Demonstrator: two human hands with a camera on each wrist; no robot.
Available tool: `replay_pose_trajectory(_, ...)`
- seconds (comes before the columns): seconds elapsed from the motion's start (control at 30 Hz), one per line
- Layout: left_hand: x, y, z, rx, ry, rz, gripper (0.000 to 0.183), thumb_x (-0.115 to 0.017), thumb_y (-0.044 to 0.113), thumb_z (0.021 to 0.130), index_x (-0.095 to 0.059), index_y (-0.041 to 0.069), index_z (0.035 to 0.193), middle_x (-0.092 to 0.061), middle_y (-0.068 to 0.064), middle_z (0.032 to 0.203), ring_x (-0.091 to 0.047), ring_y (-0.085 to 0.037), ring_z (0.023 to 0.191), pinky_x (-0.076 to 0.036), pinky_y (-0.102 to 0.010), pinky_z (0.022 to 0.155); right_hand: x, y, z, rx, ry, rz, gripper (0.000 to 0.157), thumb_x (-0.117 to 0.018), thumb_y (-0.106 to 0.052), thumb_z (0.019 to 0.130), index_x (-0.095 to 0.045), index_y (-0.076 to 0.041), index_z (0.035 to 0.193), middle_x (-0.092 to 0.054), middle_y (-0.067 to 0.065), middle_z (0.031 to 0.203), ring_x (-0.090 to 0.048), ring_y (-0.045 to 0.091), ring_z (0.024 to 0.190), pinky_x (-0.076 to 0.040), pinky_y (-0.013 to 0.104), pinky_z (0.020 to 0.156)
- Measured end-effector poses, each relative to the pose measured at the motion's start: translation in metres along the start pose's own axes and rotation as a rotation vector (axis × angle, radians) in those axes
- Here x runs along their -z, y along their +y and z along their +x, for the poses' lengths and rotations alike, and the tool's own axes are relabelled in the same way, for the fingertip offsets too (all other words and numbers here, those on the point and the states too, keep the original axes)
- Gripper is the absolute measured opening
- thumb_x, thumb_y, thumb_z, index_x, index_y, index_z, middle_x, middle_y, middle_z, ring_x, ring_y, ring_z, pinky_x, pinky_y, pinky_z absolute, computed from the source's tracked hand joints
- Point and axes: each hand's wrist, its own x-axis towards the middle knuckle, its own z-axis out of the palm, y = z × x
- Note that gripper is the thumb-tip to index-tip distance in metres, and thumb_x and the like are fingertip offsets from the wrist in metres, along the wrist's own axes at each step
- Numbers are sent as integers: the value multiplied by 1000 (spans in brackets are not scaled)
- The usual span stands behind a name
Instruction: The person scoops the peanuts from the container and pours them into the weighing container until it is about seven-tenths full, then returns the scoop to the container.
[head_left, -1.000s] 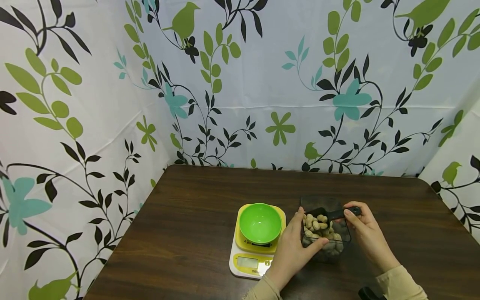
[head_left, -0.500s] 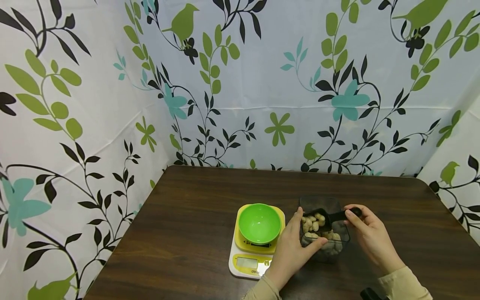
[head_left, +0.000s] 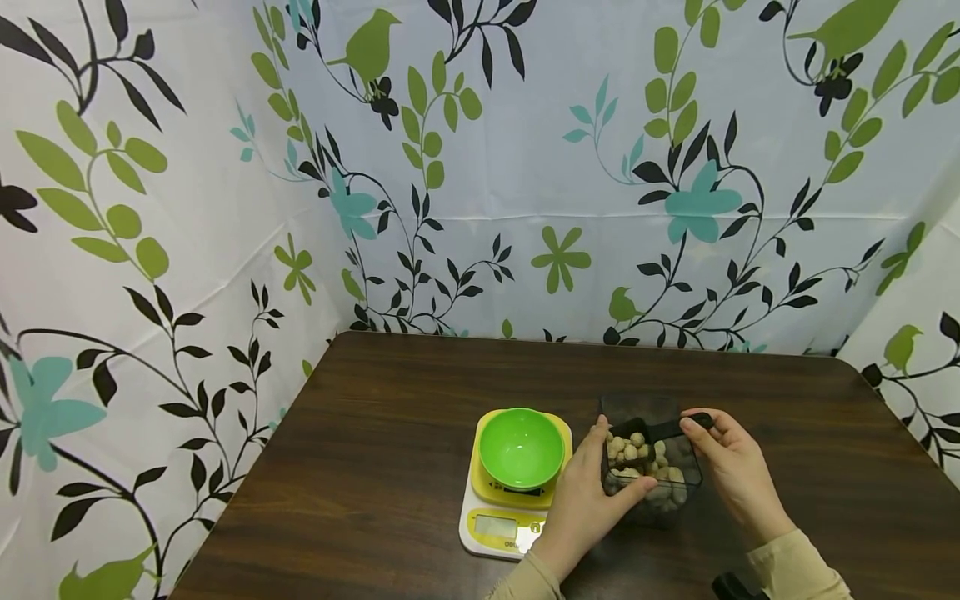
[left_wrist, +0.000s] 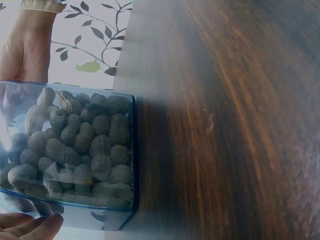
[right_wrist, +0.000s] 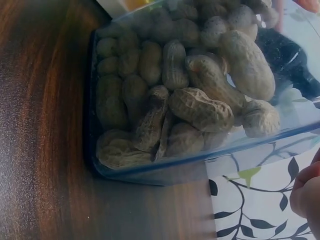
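Note:
Unshelled peanuts (head_left: 666, 477) fill the lower part of a clear square container (head_left: 693, 467). My left hand (head_left: 581, 508) grips its near-left corner, thumb along the front wall and fingers at the left side. My right hand (head_left: 738, 471) pinches the handle end of a black scoop (head_left: 663, 429) over the right rim. The scoop's bowl is down inside the container among the peanuts, with several peanuts in it. Peanuts (left_wrist: 75, 140) press against the clear wall in the left wrist view. In the right wrist view, the dark scoop (right_wrist: 287, 57) shows through the wall.
Left of the container stands a yellow-and-white kitchen scale (head_left: 480, 546) with a green bowl (head_left: 521, 450) on its platform. A black object (head_left: 731, 586) lies at the bottom edge by the right sleeve. Patterned cloth (head_left: 487, 167) surrounds the brown table (head_left: 360, 467).
My right hand has shifted slightly left with the scoop, and its bowl now sits differently among the peanuts. The left hand, container, scale and bowl stay in place.

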Motion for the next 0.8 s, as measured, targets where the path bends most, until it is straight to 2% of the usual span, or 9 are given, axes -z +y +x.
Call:
replay_pose_trajectory(0.1,0,0,-1,-1,0,-3,85,-57,60,83,-19,24,150,-30,2,152,-37,-20,137,-42,-44,104,-1,2,-1,13,26,40,11,-52,-12,96,-58,-18,103,-55,-14,78,-48,3,70,-40,18,63)
replay_pose_trajectory(0.33,0,0,0,-15,7,15,85,-57,61,83,-21,22,150,-32,1,151,-38,-20,136,-42,-43,103,-1,2,-3,22,26,125,12,-49,-10,97,-56,-15,104,-55,-12,71,-46,4,66,-39,19,61)
replay_pose_trajectory(0.5,0,-1,0,-24,15,6,84,-59,59,83,-22,22,149,-33,1,151,-38,-20,136,-42,-43,104,2,9,-6,68,21,213,13,-48,-9,97,-55,-10,108,-54,-11,74,-51,3,71,-42,16,66)
replay_pose_trajectory(0.7,1,0,0,-28,25,-10,85,-59,61,81,-24,22,149,-34,2,150,-39,-19,136,-42,-41,104,3,11,-13,66,20,318,15,-48,-6,96,-57,-12,107,-52,-10,72,-53,2,73,-44,14,72)
replay_pose_trajectory(0.8,1,0,0,-25,29,-20,85,-59,61,81,-26,23,148,-34,3,150,-39,-18,136,-42,-41,104,2,7,-19,58,24,331,15,-47,-5,96,-57,-12,105,-50,-10,71,-50,2,71,-42,13,73)
